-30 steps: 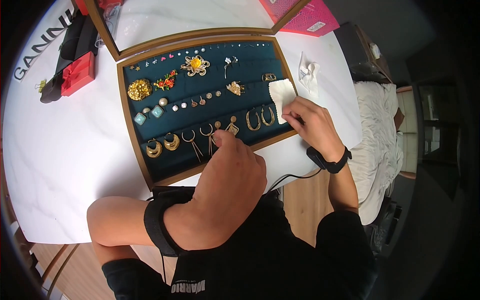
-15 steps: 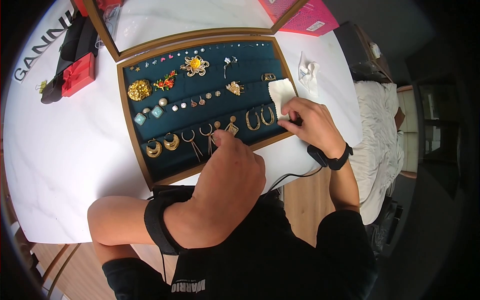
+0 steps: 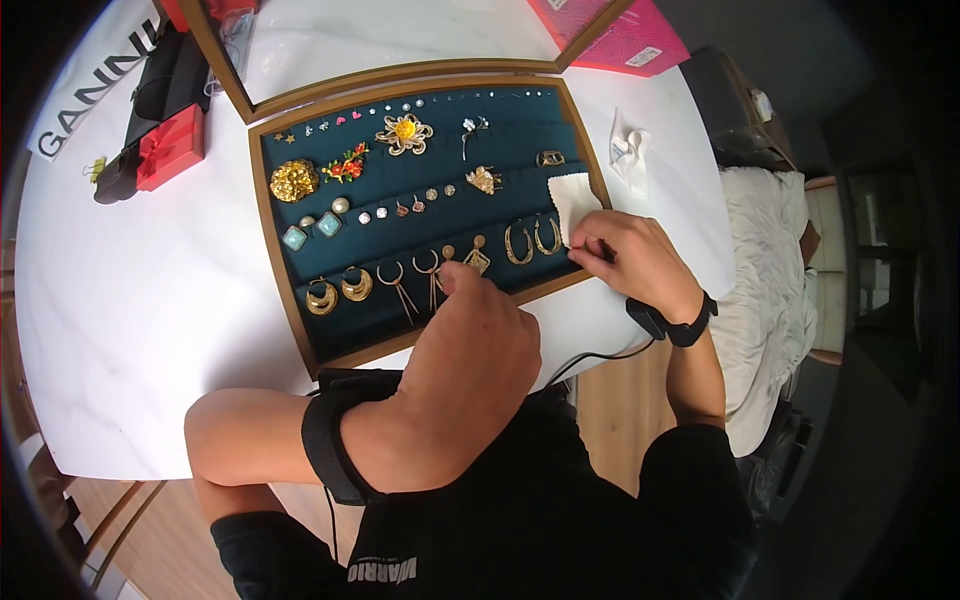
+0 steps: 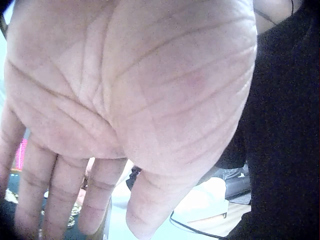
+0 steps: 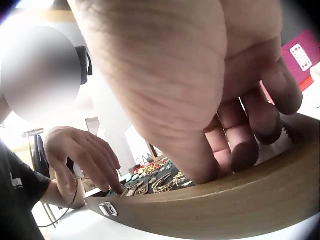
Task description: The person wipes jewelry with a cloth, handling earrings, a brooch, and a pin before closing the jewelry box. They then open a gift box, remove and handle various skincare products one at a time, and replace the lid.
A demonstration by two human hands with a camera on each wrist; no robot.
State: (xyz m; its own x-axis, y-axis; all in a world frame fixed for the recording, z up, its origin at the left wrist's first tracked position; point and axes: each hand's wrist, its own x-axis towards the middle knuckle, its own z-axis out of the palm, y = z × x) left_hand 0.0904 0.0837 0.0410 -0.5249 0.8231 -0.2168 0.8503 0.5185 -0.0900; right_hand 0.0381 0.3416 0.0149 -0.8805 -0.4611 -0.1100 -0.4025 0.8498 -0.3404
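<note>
A shallow wooden jewelry case (image 3: 277, 235) lies open, its dark green lining set with rows of earrings and brooches. My right hand (image 3: 645, 262) is at the case's near right corner, pinching the lower edge of a small white scalloped cloth (image 3: 570, 198) between thumb and fingertips. Just left of the cloth are gold hoop earrings (image 3: 510, 248). My left hand (image 3: 475, 350) hovers over the front edge, its fingertips close by the dangling gold earrings (image 3: 478, 257). In the left wrist view the fingers (image 4: 70, 185) of that hand are extended, with nothing in the palm.
The case's glass lid (image 3: 400, 82) stands raised at the back. Left of it are a red gift box (image 3: 172, 148) and black items; a pink package (image 3: 640, 35) sits at the back right. A crumpled white piece (image 3: 628, 155) lies right of the case. A cable (image 3: 600, 354) runs to my right wrist.
My right thumb and fingers parted, then came together at the cloth's lower edge; the cloth now lies differently, its lower part drawn narrower. The left hand barely moves. The whole view shifts slightly.
</note>
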